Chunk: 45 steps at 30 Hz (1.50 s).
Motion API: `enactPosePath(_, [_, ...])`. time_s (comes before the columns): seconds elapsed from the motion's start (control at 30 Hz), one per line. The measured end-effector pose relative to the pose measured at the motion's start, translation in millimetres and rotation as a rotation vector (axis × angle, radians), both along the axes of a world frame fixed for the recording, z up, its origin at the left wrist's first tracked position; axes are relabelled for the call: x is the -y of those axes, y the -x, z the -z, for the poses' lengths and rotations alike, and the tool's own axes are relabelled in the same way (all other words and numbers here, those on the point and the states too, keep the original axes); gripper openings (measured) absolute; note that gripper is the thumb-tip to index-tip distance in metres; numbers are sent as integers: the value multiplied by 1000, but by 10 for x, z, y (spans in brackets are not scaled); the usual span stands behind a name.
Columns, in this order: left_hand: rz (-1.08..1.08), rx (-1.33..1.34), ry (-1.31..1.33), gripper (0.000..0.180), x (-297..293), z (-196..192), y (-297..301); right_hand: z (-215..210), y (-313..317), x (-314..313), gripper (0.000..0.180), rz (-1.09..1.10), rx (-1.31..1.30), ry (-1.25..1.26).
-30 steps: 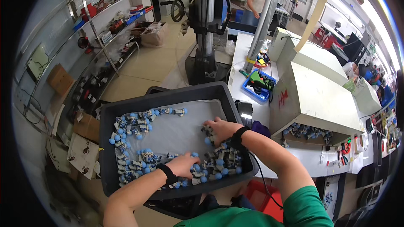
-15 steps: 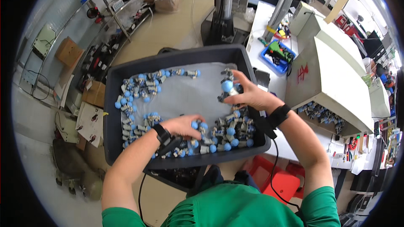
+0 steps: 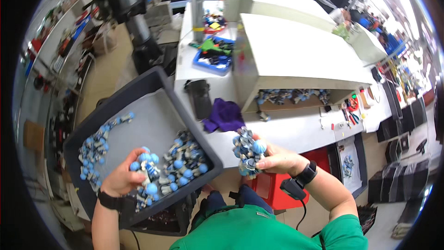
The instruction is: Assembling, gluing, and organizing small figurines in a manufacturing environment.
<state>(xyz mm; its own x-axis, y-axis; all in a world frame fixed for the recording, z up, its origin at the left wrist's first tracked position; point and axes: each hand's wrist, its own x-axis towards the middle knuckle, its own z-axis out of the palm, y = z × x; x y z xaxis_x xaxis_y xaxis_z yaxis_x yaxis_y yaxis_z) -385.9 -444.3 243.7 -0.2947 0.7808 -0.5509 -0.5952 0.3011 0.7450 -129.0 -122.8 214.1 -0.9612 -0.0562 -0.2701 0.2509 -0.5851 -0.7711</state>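
Small figurines with round light-blue heads and grey-and-white bodies (image 3: pixel 185 164) lie heaped in a dark grey tub (image 3: pixel 185 115). My right hand (image 3: pixel 280 159) is closed round a bunch of several figurines (image 3: pixel 244 153), held outside the tub's right edge, in front of the white workbench. Over the near part of the tub, my left hand (image 3: pixel 121 177) curls its fingers round several figurines (image 3: pixel 147 161). Other figurines lie just below and beside it, so where its handful ends is hard to tell. Both wrists carry black straps.
A white workbench (image 3: pixel 286 139) bears a white box-like shelf (image 3: pixel 291 51) with figurines under it, a purple cloth (image 3: pixel 224 115), a black case (image 3: pixel 200 98) and a blue basket (image 3: pixel 215 68). A red stool (image 3: pixel 273 190) stands below. A dark post (image 3: pixel 132 14) rises behind the tub.
The view has turned right, so the tub now sits further left. My right hand has moved out of the tub with figurines. My left hand now has several figurines at its fingers.
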Motion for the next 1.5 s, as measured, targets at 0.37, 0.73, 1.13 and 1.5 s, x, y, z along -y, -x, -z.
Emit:
enactPosePath(0.37, [148,369,-190,75,-1589,82,-1604,947,-1413,-1476,62,561,275,144])
enactPosePath(0.73, [-303,522,-299,41,-3397,1681,-1619,1299,-162,-2769,40,912,181,-30])
enactPosePath(1.13, [-327,38,-165,42,-3792,1455,-1784,1679,-184,-1675,36,375,-161,-1219])
enactPosePath(1.5, [228,-405,-132,53,-1971,-196,-1964,1778,80,-1720,37,-9,153,-1716])
